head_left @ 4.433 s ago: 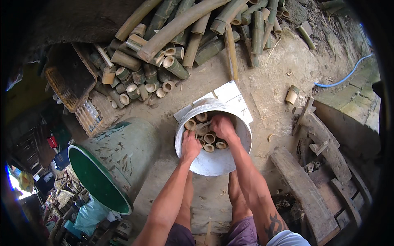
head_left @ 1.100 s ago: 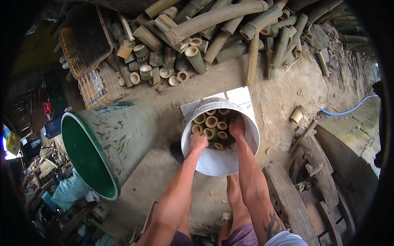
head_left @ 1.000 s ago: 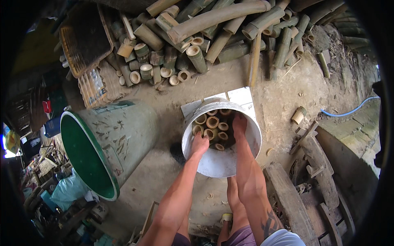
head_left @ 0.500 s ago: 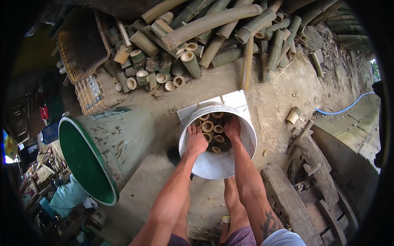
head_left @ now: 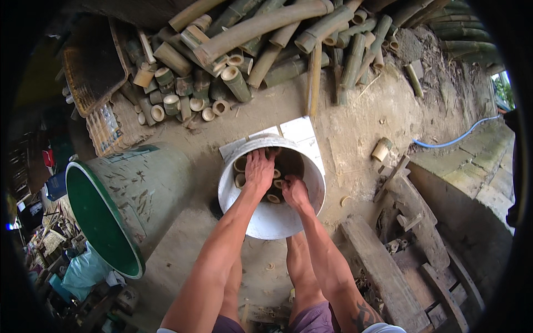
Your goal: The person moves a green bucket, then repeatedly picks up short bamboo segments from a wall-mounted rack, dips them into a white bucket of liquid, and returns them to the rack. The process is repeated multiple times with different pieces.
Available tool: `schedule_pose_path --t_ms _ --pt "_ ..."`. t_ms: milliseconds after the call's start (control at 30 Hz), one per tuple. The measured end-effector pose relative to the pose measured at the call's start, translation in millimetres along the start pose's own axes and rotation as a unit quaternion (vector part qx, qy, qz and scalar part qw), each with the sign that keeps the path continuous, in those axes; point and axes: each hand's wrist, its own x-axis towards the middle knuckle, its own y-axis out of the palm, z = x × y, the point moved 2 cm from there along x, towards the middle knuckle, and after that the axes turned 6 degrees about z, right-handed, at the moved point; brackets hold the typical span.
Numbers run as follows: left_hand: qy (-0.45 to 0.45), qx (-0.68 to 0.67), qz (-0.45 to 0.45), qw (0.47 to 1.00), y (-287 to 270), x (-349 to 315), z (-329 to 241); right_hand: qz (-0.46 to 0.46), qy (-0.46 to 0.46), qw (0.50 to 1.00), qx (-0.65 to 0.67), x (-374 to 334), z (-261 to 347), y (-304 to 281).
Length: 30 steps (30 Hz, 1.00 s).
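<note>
A round white bucket (head_left: 266, 225) stands between my legs with several short cut bamboo pieces (head_left: 273, 198) inside it, their hollow ends facing up. Both arms reach down into it. My left hand (head_left: 259, 171) rests over the pieces near the far left wall, fingers stretched out and pointing away from me; what lies under the fingertips is partly hidden. On the right side, my right hand (head_left: 295, 192) has its fingers curled round the edge of one bamboo piece (head_left: 278, 183). The far inside of the bucket is dark.
White tiles (head_left: 298, 130) lie beyond the bucket. A large drum with a green inside (head_left: 102, 222) lies tipped at left. Cut bamboo (head_left: 264, 28) is piled at the back. One loose bamboo piece (head_left: 382, 149), a wooden frame (head_left: 383, 266) and a blue hose (head_left: 452, 142) are at right.
My right hand has drawn back toward me from the far right of the bucket onto a bamboo piece. My left hand has shifted farther in. The whole view has swung slightly right.
</note>
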Motion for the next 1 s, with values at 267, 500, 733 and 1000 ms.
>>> schedule_pose_path --t_ms 267,500,733,1000 --pt "-0.087 -0.138 0.004 0.987 24 -15 -23 -0.047 -0.006 0.998 0.050 8 13 9" --pt "-0.118 -0.243 0.023 0.963 45 20 -15 -0.041 0.029 0.995 0.088 3 13 3" --pt "-0.063 -0.333 -0.130 0.932 16 -21 -2 -0.099 -0.036 0.982 0.157 -46 34 -24" --pt "-0.054 -0.415 -0.097 0.903 10 -13 11 -0.113 -0.018 0.982 0.147 -61 33 -14"
